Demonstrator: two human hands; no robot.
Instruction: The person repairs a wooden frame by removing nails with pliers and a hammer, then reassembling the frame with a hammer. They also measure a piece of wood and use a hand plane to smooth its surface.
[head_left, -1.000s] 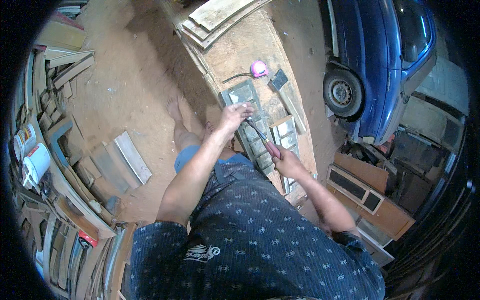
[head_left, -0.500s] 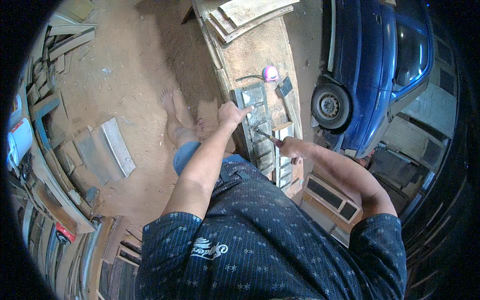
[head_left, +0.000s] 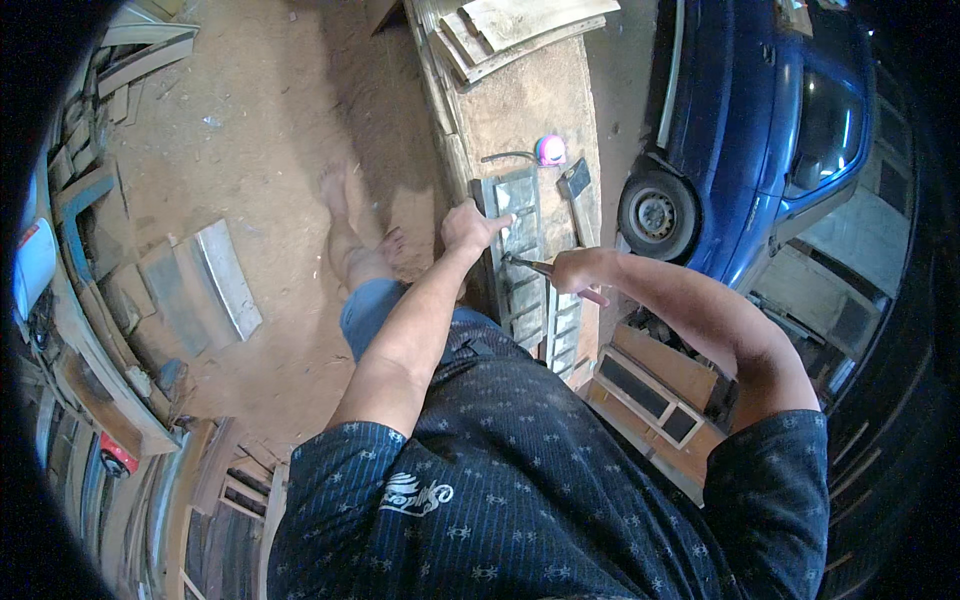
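My left hand [head_left: 468, 225] grips the left edge of a long grey piece with raised rectangular blocks [head_left: 523, 296], a finger reaching across its top. My right hand [head_left: 582, 268] is closed on a tool with reddish handles [head_left: 594, 297]; its dark metal end rests on the grey piece, just below my left hand. A narrower block-lined piece [head_left: 566, 335] lies alongside to the right. Farther up the workbench [head_left: 520, 105] are a pink tape measure [head_left: 550, 151] and a tool with a dark head and wooden handle [head_left: 572, 180].
Stacked boards [head_left: 520, 25] lie at the bench's far end. A blue car [head_left: 750, 150] stands to the right, above leaning framed panels [head_left: 640, 390]. Timber offcuts [head_left: 90, 300] line the left, near a white bucket [head_left: 35, 260]; loose panels [head_left: 200, 285] lie on the dirt floor.
My left hand has left the tool's tip for the grey piece's edge. My right hand has moved upward, and its tool now lies more horizontal across the piece.
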